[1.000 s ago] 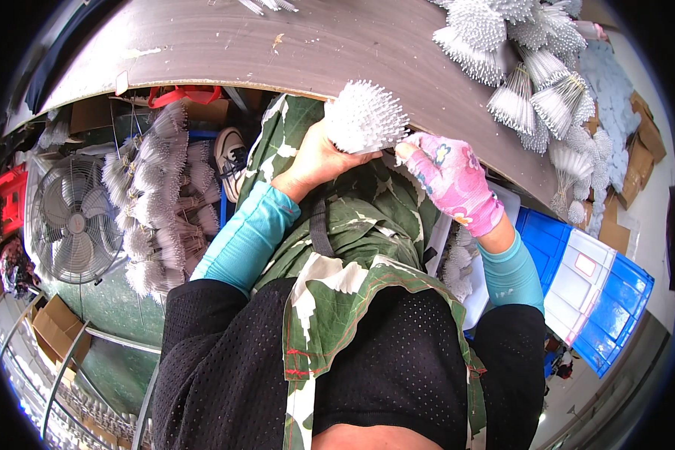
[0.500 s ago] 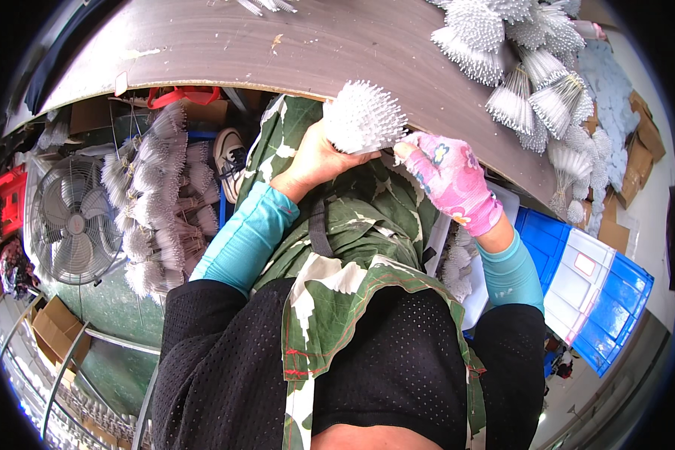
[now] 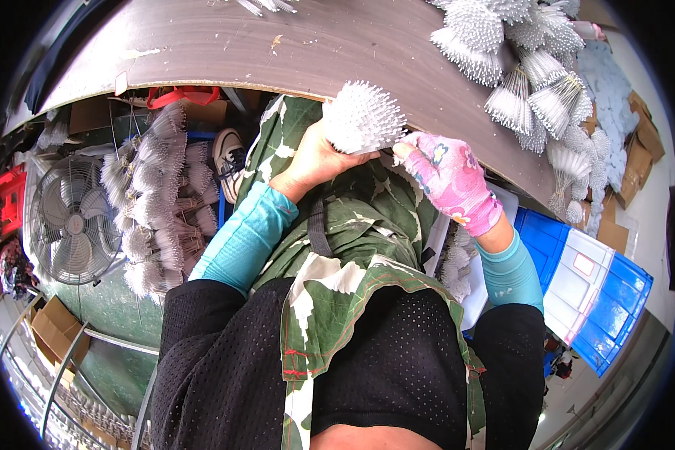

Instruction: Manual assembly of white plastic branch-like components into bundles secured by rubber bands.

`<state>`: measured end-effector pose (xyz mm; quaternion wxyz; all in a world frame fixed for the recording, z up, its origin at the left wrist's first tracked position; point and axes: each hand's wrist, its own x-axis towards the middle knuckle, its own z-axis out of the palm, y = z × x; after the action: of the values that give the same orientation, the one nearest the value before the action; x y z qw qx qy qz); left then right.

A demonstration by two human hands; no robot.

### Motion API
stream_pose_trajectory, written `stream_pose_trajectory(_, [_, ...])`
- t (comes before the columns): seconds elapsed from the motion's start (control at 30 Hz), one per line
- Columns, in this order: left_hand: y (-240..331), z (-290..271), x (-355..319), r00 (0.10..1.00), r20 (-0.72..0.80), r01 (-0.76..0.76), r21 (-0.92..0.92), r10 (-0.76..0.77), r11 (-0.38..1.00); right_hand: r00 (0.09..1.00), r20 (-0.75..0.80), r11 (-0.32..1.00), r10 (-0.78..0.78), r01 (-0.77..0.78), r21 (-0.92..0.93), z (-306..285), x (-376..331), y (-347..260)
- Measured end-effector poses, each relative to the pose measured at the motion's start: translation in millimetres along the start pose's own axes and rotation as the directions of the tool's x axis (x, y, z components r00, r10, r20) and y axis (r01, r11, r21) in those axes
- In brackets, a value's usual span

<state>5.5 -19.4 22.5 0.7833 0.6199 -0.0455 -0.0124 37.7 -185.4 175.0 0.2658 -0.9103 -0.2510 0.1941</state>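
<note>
My left hand (image 3: 313,159) grips a round white bundle of thin plastic sticks (image 3: 363,116), their tips pointing up, held at the near edge of the brown table (image 3: 277,45). My right hand (image 3: 448,180), in a pink flowered glove, sits just right of the bundle with its fingertips touching the bundle's side. Both forearms wear teal sleeves. A green and white leaf-patterned apron (image 3: 337,247) lies over my lap beneath the hands.
More white stick bundles (image 3: 517,67) are heaped on the table's far right. Further bundles (image 3: 154,202) are piled on the floor at my left beside a grey fan (image 3: 71,221). Blue and white crates (image 3: 585,292) stand at my right. Cardboard boxes (image 3: 49,330) sit at lower left.
</note>
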Motion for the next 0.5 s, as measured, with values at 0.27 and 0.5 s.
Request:
stream_pose_trajectory(0.27, [3.2,0.4,0.7,1.0,-0.013,0.0,-0.004,0.0,1.0,1.0,-0.02,1.0,-0.012,0.012,0.029,0.7,0.8,2.5])
stream_pose_trajectory(0.5, [2.6,0.2,-0.8,1.0,0.002,0.017,0.001,-0.017,1.0,0.999,-0.004,0.998,0.045,-0.045,0.041,5.2,3.5,12.9])
